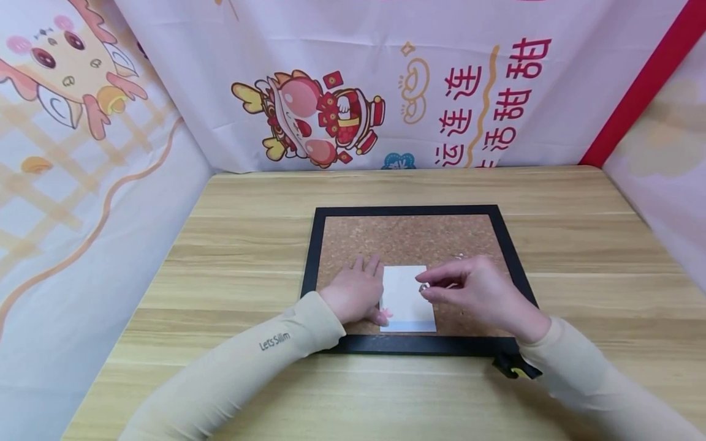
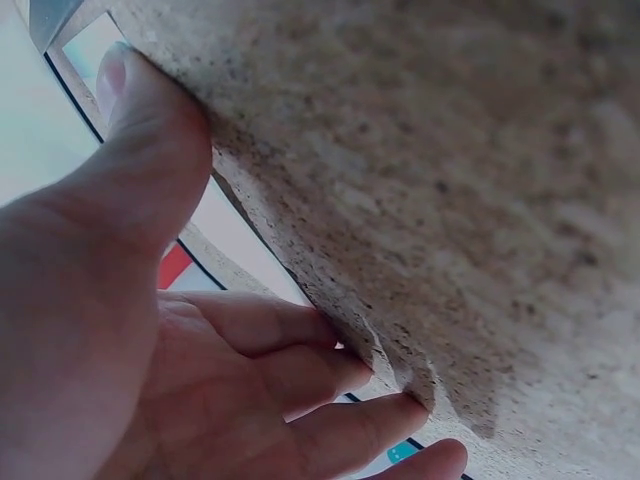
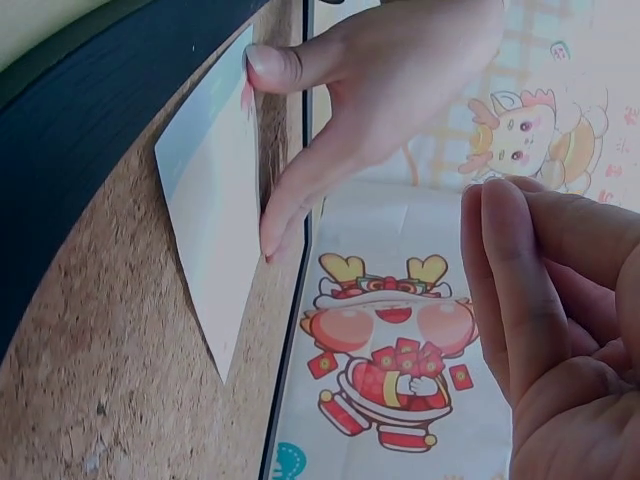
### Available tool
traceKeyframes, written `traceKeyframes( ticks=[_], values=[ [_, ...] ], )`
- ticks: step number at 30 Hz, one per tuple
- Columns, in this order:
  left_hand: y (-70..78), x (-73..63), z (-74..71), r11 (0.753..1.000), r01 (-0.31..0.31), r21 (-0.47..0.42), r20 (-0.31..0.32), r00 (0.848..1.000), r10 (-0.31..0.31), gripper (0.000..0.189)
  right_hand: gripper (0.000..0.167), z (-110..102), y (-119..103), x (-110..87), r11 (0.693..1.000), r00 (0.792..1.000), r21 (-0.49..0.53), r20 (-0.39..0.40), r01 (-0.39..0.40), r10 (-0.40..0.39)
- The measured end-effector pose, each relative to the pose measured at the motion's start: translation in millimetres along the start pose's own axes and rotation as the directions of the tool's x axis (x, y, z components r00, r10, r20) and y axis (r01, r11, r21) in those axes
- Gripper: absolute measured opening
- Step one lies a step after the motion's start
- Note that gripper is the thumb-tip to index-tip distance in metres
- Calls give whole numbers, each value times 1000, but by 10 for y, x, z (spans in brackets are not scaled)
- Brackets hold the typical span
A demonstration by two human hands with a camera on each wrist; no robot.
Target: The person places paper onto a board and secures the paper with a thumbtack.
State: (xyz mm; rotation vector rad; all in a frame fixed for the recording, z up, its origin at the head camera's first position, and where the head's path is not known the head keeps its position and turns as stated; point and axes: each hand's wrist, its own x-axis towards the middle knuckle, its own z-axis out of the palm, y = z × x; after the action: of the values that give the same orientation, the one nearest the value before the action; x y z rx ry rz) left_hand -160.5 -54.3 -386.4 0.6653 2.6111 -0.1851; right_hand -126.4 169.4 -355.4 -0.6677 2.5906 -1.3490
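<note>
A white sheet of paper (image 1: 407,294) with a pale blue band at its near edge and a small pink print lies on a cork board (image 1: 358,236) in a black frame. My left hand (image 1: 355,291) rests along the sheet's left edge, fingers stretched out and thumb on the near left corner, as the right wrist view also shows. Over the sheet's right edge, my right hand (image 1: 477,291) pinches a small shiny silvery piece (image 1: 423,286) between thumb and fingertips. That piece is too small to identify, and the fingers hide it in the right wrist view.
The framed board lies flat on a wood-grain table (image 1: 248,245). Tiny white bits (image 1: 461,255) show on the cork beyond the right hand. A black thing with a yellow patch (image 1: 515,366) sits by the frame's near right corner. Printed cloth (image 1: 209,73) hangs behind and at both sides.
</note>
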Motion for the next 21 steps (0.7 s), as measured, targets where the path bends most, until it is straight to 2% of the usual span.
traceKeyframes(
  ticks=[14, 21],
  values=[
    [-7, 7, 8, 1000, 0, -9, -3, 1000, 0, 102, 12, 98, -6, 46, 999, 1000, -19, 9, 28, -27],
    [-10, 13, 6, 1000, -14, -20, -8, 1000, 14, 101, 10, 112, -20, 104, 998, 997, 5, -35, 66, -66]
  ],
)
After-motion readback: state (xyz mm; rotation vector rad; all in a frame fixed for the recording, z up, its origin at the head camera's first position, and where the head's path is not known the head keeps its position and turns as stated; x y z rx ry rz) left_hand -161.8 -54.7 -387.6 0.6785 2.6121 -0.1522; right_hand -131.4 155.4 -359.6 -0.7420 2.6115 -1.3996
